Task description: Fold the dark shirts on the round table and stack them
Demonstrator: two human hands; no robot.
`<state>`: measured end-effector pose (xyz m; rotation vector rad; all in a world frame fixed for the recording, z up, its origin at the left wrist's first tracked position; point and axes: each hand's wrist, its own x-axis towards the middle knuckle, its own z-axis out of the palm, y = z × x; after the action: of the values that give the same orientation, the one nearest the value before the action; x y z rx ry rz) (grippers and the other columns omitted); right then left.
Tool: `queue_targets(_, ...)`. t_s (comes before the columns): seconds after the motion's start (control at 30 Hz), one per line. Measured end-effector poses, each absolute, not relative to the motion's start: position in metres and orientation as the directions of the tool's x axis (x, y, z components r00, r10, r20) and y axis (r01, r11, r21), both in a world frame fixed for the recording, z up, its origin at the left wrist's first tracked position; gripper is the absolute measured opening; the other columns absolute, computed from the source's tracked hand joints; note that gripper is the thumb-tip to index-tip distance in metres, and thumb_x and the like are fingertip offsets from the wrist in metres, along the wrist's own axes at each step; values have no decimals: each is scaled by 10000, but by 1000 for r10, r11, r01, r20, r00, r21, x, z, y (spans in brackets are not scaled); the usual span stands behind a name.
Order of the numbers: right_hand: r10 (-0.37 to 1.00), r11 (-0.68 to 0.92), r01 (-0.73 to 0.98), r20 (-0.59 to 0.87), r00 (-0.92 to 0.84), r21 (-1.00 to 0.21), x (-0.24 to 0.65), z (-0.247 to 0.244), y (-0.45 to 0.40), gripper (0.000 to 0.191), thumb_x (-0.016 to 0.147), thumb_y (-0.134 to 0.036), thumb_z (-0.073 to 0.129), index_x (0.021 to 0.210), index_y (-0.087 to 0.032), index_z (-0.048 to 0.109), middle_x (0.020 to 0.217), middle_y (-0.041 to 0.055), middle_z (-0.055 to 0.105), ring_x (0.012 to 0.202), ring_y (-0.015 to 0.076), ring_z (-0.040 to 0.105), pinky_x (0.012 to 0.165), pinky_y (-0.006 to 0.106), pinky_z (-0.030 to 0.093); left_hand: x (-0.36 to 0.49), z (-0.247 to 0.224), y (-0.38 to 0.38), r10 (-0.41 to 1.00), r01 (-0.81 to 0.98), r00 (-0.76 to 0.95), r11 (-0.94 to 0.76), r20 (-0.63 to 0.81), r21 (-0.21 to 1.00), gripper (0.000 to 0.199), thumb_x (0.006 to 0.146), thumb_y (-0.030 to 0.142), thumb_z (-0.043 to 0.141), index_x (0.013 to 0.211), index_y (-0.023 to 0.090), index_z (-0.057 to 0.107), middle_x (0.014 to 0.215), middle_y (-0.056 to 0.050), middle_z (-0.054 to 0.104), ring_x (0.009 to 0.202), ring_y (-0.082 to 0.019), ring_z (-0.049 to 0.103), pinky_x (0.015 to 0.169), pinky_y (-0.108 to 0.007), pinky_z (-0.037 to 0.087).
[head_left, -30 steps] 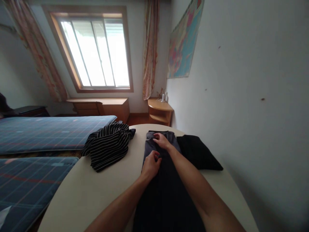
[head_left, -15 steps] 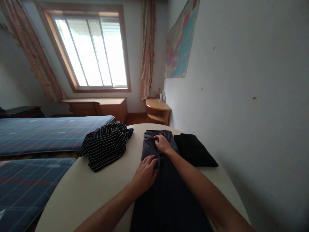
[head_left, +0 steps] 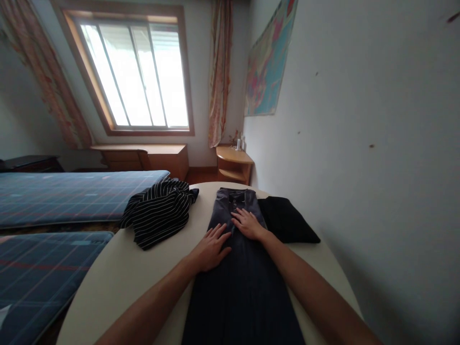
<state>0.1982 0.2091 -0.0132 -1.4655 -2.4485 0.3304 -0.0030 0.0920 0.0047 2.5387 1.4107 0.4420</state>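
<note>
As hands (head_left: 248,224) flatten — on garment (head_left: 244,282), buttons (head_left: 235,202) uncovered

Around me the room is dim, lit by daylight from the window (head_left: 136,76) beyond the far edge of the round table (head_left: 118,278); its panes glare white (almost too bright to see through). Past the table's right edge, the wall (head_left: 341,96) sinks into soft shadow. The dark garment (head_left: 244,297) loses detail. Everything looks slightly soft, and wide-angle distortion slants the window frame.

On the pale round table (head_left: 132,292) there lie dark trousers (head_left: 240,292), a striped black cloth (head_left: 158,218) and a folded black cloth (head_left: 285,220).
</note>
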Motion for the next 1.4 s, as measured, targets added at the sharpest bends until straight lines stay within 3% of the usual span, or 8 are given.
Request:
queue_targets(0.13, 879, 477, 779, 218, -424, -407, 200, -13, 208, 417, 1019, -397, 354, 1251, -240, 662, 1510, 106, 461, 1437, 266, 347, 1160, 528, 243, -14, 22, 65, 739, 661, 651, -664, 172, 348, 368, 912, 114, 470, 1176, 284, 662, 1489, -24, 490, 1421, -240, 380, 1161, -433, 350)
queue_targets(0.27, 839, 543, 730, 302, -452, -415, 206, -14, 204, 284, 897, -223, 529, 1111, -216, 714, 1457, 115, 517, 1393, 255, 411, 1162, 520, 249, -20, 32, 28, 696, 610, 712, -679, 96, 408, 447, 785, -6, 472, 1040, 293, 687, 1540, 29, 417, 1453, -237, 322, 1163, -438, 353)
queue_targets(0.57, 759, 629, 710, 447, -473, -317, 203, -9, 189, 229, 859, -200, 616, 1070, -228, 702, 1156, 70, 698, 1204, 228, 561, 1132, 465, 283, -6, 40, -6, 610, 523, 790, -722, 60, 453, 234, 651, 31, 577, 750, 235, 636, 1363, 31, 565, 1413, -264, 359, 1159, -408, 331)
queue_targets(0.7, 734, 656, 693, 466, -494, -300, 201, -8, 186, 207, 901, -183, 583, 1038, -249, 724, 1075, 40, 734, 1203, 225, 550, 1095, 414, 327, -4, 48, -13, 624, 540, 780, -714, 55, 445, 230, 635, 36, 577, 727, 241, 626, 1071, 16, 628, 1178, -211, 517, 1016, -343, 422)
queue_targets(0.8, 727, 664, 684, 474, -497, -301, 200, -7, 186, 211, 931, -192, 558, 1024, -253, 737, 1062, 32, 740, 1192, 222, 551, 1074, 392, 348, -4, 51, -16, 642, 562, 766, -693, 31, 452, 210, 630, 72, 613, 738, 250, 644, 1066, 15, 615, 1077, -201, 531, 938, -330, 443)
queue_targets(1.07, 759, 624, 699, 482, -437, -349, 200, -3, 189, 226, 941, -186, 551, 1044, -239, 745, 1051, 48, 735, 1172, 217, 555, 1051, 363, 383, 0, 56, -15, 596, 444, 798, -688, 96, 574, 266, 685, 44, 570, 845, 247, 634, 899, 36, 694, 945, -149, 590, 1003, -278, 412)
queue_targets(1.23, 771, 607, 702, 491, -405, -374, 202, -6, 195, 220, 931, -168, 561, 1029, -226, 749, 1025, 56, 737, 1145, 210, 564, 1024, 342, 413, 7, 46, -19, 578, 458, 813, -707, 68, 540, 344, 699, 87, 595, 980, 267, 674, 946, -8, 704, 1105, -220, 560, 1011, -343, 419)
queue_targets(1.4, 755, 624, 691, 511, -411, -365, 202, -7, 197, 225, 922, -149, 564, 1024, -220, 751, 1011, 66, 736, 1131, 210, 574, 1022, 341, 422, 15, 37, -21, 492, 385, 862, -789, 118, 479, 189, 735, 115, 608, 865, 247, 646, 909, 5, 669, 1096, -191, 549, 1006, -323, 417)
